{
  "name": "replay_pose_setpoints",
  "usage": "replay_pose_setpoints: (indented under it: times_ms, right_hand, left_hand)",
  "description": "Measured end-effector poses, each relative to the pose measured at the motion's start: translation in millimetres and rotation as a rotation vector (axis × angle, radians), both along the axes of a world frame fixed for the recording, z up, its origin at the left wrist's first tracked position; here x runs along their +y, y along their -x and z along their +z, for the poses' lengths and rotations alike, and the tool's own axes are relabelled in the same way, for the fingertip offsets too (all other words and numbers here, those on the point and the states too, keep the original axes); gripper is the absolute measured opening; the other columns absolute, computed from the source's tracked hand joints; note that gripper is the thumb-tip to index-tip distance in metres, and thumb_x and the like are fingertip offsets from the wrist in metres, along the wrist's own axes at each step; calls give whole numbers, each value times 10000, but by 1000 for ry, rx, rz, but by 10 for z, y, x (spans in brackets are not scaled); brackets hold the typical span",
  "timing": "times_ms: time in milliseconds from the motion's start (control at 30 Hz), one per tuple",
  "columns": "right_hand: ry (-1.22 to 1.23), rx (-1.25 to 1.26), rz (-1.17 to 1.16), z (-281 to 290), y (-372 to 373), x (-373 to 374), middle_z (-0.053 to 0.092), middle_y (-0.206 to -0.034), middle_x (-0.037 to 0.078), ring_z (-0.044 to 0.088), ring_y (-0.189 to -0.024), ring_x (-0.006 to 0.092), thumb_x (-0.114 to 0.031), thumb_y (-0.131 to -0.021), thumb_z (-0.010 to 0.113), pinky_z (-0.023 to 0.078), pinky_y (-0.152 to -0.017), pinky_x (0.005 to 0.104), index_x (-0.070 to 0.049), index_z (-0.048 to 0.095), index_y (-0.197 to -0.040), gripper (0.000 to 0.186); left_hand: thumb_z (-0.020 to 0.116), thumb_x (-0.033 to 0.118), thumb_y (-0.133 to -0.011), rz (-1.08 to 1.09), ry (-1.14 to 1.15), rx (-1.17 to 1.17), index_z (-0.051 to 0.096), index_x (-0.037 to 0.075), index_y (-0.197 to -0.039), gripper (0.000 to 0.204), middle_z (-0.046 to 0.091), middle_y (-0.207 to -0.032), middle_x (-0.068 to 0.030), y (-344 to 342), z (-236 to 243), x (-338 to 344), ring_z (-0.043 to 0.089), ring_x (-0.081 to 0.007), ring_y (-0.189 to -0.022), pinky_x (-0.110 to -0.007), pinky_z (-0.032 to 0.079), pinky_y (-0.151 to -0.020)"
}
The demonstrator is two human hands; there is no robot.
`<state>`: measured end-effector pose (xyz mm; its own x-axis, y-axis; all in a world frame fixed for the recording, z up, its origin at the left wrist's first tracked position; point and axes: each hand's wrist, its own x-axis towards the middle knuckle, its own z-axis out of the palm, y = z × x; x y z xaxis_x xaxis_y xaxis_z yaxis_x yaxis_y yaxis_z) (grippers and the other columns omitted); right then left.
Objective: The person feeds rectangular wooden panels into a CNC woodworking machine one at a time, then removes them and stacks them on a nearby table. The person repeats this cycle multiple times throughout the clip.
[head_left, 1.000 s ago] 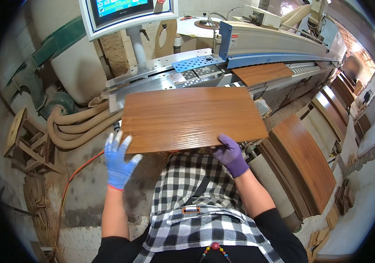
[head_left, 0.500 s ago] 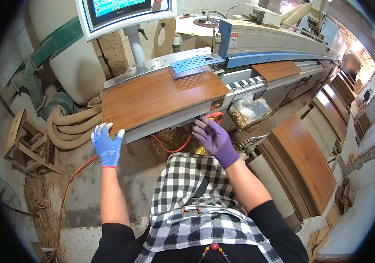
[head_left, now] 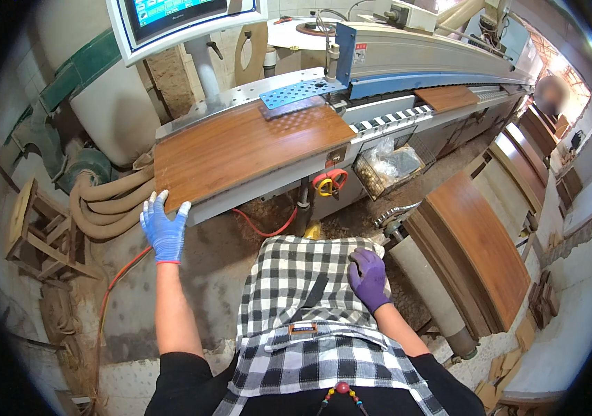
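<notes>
A brown wood-grain panel (head_left: 240,149) lies flat on the infeed end of a long edge-banding machine, its far part under a blue perforated plate (head_left: 303,91). At the panel's near left corner is my left hand (head_left: 165,229), in a blue glove with white fingertips. Its fingers are spread, with the tips touching the corner and edge. My right hand (head_left: 368,279), in a purple glove, rests against the checked apron (head_left: 296,277) with loosely bent fingers and no object visible in it. A second brown panel (head_left: 446,98) sits farther along the machine.
A wire basket (head_left: 396,166) with plastic bags hangs on the machine front, beside a red and yellow coil (head_left: 330,182). Stacked panels (head_left: 479,243) stand on rollers at right. Hoses (head_left: 112,201) and a wooden stool (head_left: 43,232) are at left. A blurred person (head_left: 551,104) stands far right.
My right hand has dropped from near the machine front back to the apron. The farther panel has travelled right along the machine. My left hand stays at the near panel's corner.
</notes>
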<state>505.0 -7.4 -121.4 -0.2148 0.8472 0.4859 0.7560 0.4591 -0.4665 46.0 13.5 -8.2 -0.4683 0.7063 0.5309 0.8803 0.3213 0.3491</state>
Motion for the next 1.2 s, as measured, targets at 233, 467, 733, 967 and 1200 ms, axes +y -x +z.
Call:
replay_pose_setpoints:
  times_ms: [233,467,733,967,1200]
  right_hand:
    - [14,52,7,-68,-33,20,647,-1062,167,590,-1010,360,-127,-796,604,452,-919,453,-39,658,-934,173]
    - [23,62,3,-62,-38,32,654,-1049,160,596,-1004,354,-116,-795,605,459,-912,449,-35,664,-919,160]
    - [31,50,-5,-12,-21,22,657,-1039,163,600,-994,354,-122,-797,601,464,-906,448,-33,670,-905,156]
    - [16,61,-6,-64,-33,31,658,-1032,156,599,-989,350,-128,-799,600,464,-902,446,-42,670,-904,153]
    - [19,43,-4,-63,-37,32,655,-1039,156,599,-994,350,-129,-803,596,462,-903,445,-42,670,-910,156]
  left_hand:
    - [700,276,-859,-175,-114,-162,567,72,-1297,501,468,-1423,-172,142,-74,-71,424,-323,-1317,-402,304,-1118]
    - [663,198,-884,-214,-112,-234,563,67,-1310,457,465,-1429,-168,183,-64,-125,441,-301,-1308,-378,325,-1106]
    - [633,166,-902,-285,-114,-319,534,78,-1342,459,450,-1444,-160,296,-116,-138,428,-289,-1324,-368,315,-1115]
    - [634,164,-902,-289,-95,-322,540,74,-1337,454,445,-1453,-155,307,-103,-134,424,-283,-1331,-361,313,-1118]
    - [640,165,-898,-280,-104,-327,551,71,-1329,450,453,-1449,-157,281,-79,-139,431,-278,-1328,-359,312,-1119]
